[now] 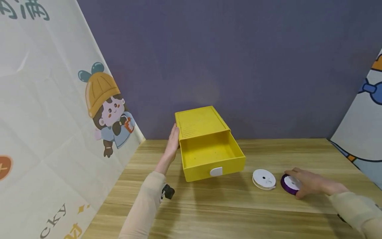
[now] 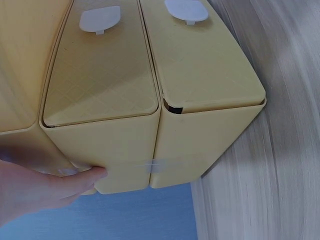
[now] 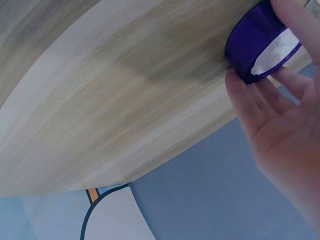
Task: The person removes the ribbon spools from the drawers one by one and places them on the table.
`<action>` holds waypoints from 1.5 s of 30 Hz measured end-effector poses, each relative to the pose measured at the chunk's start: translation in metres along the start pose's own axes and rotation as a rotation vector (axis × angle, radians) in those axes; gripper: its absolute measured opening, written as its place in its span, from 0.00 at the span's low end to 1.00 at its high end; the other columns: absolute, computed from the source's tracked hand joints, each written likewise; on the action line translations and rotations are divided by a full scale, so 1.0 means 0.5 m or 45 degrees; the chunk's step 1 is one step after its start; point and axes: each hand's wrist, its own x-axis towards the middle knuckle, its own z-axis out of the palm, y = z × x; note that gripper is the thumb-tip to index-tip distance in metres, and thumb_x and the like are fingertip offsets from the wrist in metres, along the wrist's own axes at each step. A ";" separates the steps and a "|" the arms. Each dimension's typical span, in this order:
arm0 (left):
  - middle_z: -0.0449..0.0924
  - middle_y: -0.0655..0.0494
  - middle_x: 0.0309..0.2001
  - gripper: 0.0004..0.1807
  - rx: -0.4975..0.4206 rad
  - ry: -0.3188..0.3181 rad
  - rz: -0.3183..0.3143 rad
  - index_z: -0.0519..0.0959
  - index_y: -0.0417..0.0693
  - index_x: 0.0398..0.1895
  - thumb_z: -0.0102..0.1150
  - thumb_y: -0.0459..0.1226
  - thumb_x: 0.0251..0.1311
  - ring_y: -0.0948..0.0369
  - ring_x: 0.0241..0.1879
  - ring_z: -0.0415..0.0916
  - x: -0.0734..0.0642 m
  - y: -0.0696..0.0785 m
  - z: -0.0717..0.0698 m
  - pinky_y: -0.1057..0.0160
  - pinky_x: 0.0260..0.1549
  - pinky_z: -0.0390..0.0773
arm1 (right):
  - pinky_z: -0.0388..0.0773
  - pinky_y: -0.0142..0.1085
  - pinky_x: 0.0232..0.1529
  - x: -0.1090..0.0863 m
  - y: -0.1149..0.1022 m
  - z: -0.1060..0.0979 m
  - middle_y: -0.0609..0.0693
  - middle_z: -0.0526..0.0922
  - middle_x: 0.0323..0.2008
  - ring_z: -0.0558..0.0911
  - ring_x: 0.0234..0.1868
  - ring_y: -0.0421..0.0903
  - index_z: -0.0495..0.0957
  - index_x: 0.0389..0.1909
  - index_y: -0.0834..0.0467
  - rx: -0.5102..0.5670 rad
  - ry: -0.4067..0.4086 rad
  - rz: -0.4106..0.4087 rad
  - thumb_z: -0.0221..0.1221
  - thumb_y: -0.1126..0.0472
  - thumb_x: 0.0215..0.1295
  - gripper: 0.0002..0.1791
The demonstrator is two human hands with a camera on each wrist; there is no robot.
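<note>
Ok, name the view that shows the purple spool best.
Right wrist: the spool is largest there, its purple side plain, though the right hand covers part. The head view shows it smaller, also partly covered; the left wrist view doesn't show it.

Left hand point(image 1: 173, 141) flat against left side of yellow box point(image 1: 201, 122). Box's drawer point(image 1: 194, 173) pulled out, white tab point(image 1: 216, 171) on front. Right of it, on wood-grain table point(image 1: 215, 215): white spool point(image 1: 264, 179) lying flat; just beside, purple-edged spool point(image 1: 290, 184), right hand point(image 1: 308, 182) gripping it. Small black device point(image 1: 168, 192) by left wrist. Behind: dark blue-purple backdrop point(image 1: 238, 59). At left, white sheet point(image 1: 56, 109) with cartoon figure point(image 1: 111, 109) in orange hat.
</note>
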 end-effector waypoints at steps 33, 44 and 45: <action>0.32 0.50 0.82 0.35 -0.027 -0.029 -0.025 0.34 0.51 0.81 0.24 0.52 0.79 0.51 0.81 0.31 -0.005 0.011 -0.006 0.45 0.79 0.38 | 0.87 0.35 0.41 0.040 -0.413 -0.058 0.54 0.86 0.39 0.86 0.39 0.45 0.78 0.49 0.68 1.173 -0.123 -0.194 0.49 0.51 0.77 0.22; 0.33 0.52 0.82 0.35 -0.067 -0.024 -0.059 0.35 0.55 0.81 0.26 0.54 0.78 0.50 0.81 0.36 -0.002 0.000 -0.002 0.41 0.75 0.55 | 0.87 0.37 0.46 0.084 -0.479 -0.055 0.53 0.87 0.39 0.87 0.40 0.45 0.74 0.55 0.75 1.493 -0.137 -0.026 0.46 0.43 0.77 0.35; 0.33 0.52 0.82 0.35 -0.071 -0.023 -0.056 0.35 0.55 0.81 0.26 0.54 0.78 0.50 0.81 0.36 -0.002 0.000 -0.002 0.41 0.75 0.55 | 0.87 0.36 0.46 0.085 -0.482 -0.055 0.53 0.87 0.39 0.87 0.40 0.44 0.74 0.55 0.75 1.527 -0.138 -0.007 0.46 0.42 0.77 0.35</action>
